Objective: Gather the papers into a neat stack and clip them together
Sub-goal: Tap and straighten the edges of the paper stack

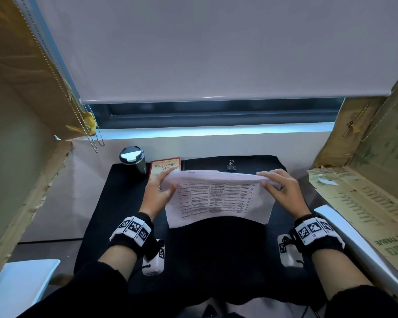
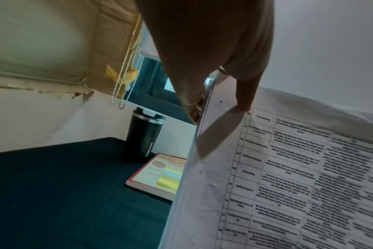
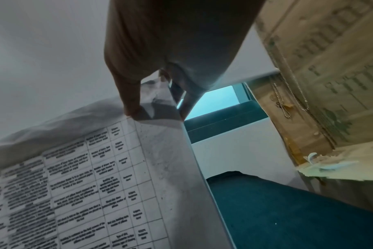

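While my left hand [image 1: 157, 193] pinches the left side of the papers [image 1: 218, 197], thumb on the front and fingers behind, I see a black cup [image 1: 133, 159] and a book [image 1: 164, 167] at the far left of the black cloth [image 1: 115, 203]. I hold the papers up on their bottom edge on the cloth. Behind them sits a binder clip [image 1: 231, 166], not touching them. My right hand [image 1: 282, 191] pinches the right side the same way.

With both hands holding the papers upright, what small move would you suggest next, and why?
Probably tap the papers on the black mat to square them: the left hand and right hand grip their sides, and the binder clip lies unused behind.
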`<state>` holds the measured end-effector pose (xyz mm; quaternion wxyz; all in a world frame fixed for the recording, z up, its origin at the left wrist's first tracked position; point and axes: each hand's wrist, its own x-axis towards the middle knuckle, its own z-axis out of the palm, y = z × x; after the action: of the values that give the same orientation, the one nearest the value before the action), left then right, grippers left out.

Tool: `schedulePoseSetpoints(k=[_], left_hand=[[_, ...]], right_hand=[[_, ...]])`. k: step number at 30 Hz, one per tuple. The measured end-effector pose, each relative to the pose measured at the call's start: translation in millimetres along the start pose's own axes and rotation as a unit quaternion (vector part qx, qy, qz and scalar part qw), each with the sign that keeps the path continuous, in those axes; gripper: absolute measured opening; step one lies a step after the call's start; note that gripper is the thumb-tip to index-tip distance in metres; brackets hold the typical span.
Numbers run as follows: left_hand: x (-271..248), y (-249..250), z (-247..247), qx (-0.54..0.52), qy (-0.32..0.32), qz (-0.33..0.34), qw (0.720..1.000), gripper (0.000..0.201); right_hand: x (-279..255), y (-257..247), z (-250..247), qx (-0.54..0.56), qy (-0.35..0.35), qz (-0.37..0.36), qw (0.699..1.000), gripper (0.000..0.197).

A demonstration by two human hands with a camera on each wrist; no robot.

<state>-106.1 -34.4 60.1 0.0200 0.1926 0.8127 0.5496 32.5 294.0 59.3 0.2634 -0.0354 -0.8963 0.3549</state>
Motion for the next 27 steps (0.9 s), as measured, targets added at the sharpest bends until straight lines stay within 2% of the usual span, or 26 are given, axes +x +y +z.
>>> schedulePoseSetpoints(k=[5,8,13,14,16,17,19,20,22,24,25,27], left_hand=[[-4,-3,-6,-0.096,0.001,-0.058,0.994,0.035],[-6,-6,-5,-0.148,0.002,-0.078,0.986,0.040],[-10,-9,4,-0.218,-0.020,-0.108,0.970,0.072],[-10,-11,7,-0.220,-0.027,-0.118,0.968,0.070],[-12,-14,11,-0.219,-0.043,-0.136,0.965,0.053],[-13,-13,12,-0.215,-0.049,-0.144,0.965,0.045],[-13,-15,13,-0.206,-0.044,-0.152,0.966,0.039],[-12,-16,13,-0.204,-0.040,-0.154,0.966,0.038],[-12,-15,14,-0.200,-0.041,-0.160,0.966,0.036],[-12,-12,15,-0.210,-0.042,-0.166,0.963,0.028],[-12,-10,15,-0.217,-0.041,-0.164,0.961,0.025],[-10,-8,12,-0.228,-0.036,-0.155,0.961,0.030]], right_hand=[[-2,0,-2,0.015,0.001,0.001,1.000,0.022],[-3,-3,-1,0.008,0.005,0.009,1.000,0.017],[0,-4,-3,-0.066,-0.002,0.052,0.996,0.030],[2,-5,-4,-0.087,-0.016,0.062,0.994,0.033],[5,-7,-6,-0.111,-0.031,0.069,0.991,0.044],[6,-7,-6,-0.096,-0.022,0.076,0.992,0.048],[7,-2,-1,0.023,0.026,0.134,0.990,0.049],[6,0,3,0.115,0.056,0.182,0.975,0.049],[1,6,17,0.260,0.099,0.276,0.920,0.041],[-2,7,31,0.310,0.110,0.342,0.880,0.031],[-1,5,34,0.311,0.109,0.353,0.876,0.030],[3,-3,33,0.306,0.109,0.335,0.885,0.030]])
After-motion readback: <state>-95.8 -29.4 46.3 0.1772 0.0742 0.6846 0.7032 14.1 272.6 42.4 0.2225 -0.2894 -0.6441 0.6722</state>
